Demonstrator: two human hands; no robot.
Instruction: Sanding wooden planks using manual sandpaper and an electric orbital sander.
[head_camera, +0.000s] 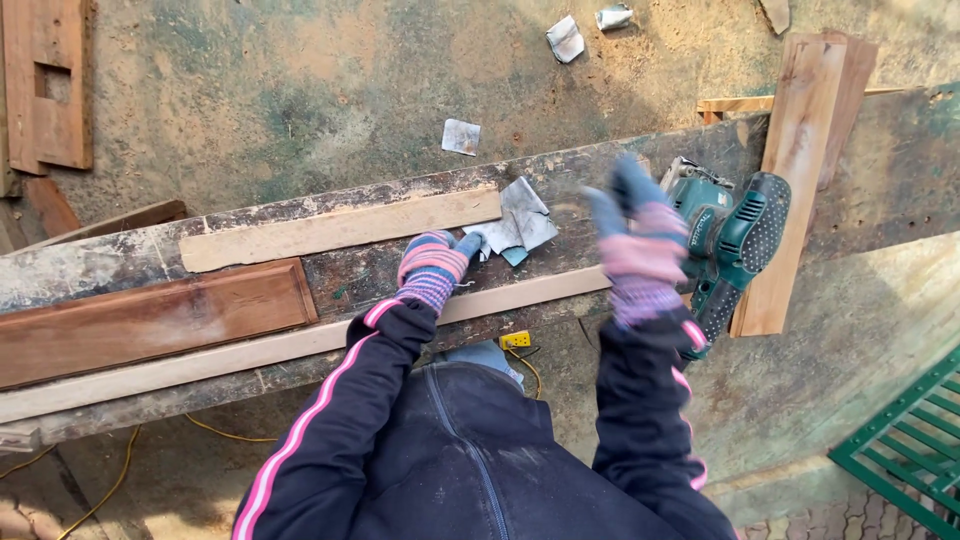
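Note:
My left hand (437, 262), in a striped knit glove, rests on the workbench and pinches a corner of a grey sandpaper sheet (522, 222). My right hand (632, 243), gloved the same way, is raised and blurred above the bench, fingers apart, holding nothing. Just to its right lies a green power sander (735, 240). A long pale wooden strip (300, 345) runs along the bench's near edge under my left wrist. A shorter pale board (340, 228) lies beyond it, and a dark reddish board (150, 320) sits to the left.
The worn plank workbench (880, 170) spans the view. A pale plank (800, 170) leans across it at right. Scraps of sandpaper (461, 136) lie on the concrete ground beyond. A yellow cable (528, 362) hangs below the bench. A green metal grate (905, 450) is at bottom right.

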